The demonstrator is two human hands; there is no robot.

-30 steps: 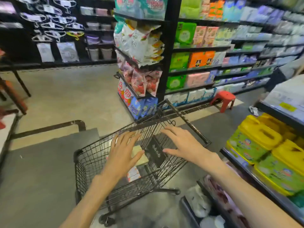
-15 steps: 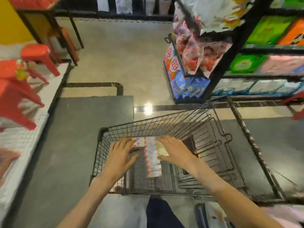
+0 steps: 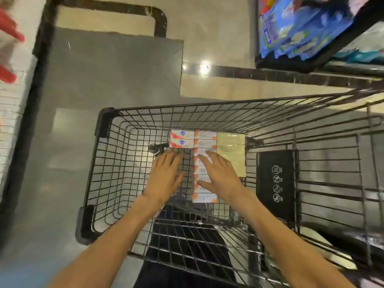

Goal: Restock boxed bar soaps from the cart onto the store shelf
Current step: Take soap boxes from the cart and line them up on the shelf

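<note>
Head view: soap boxes [image 3: 204, 163] lie in rows on the floor of the wire cart [image 3: 108, 142]. Both hands reach in with straight fingers, gripping nothing: left hand [image 3: 165, 176] beside the rows, right hand [image 3: 220, 173] over them. A black placard [image 3: 276, 183] stands just right; blue packs [image 3: 295, 28] fill a shelf beyond.

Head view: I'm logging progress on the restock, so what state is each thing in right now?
Left hand: open, fingers straight, inside the cart, holding nothing.
Right hand: open, spread over the middle row of boxes.
Soap boxes: lying in rows on the cart floor, none lifted.
Cart: standing on the floor, basket open.
</note>
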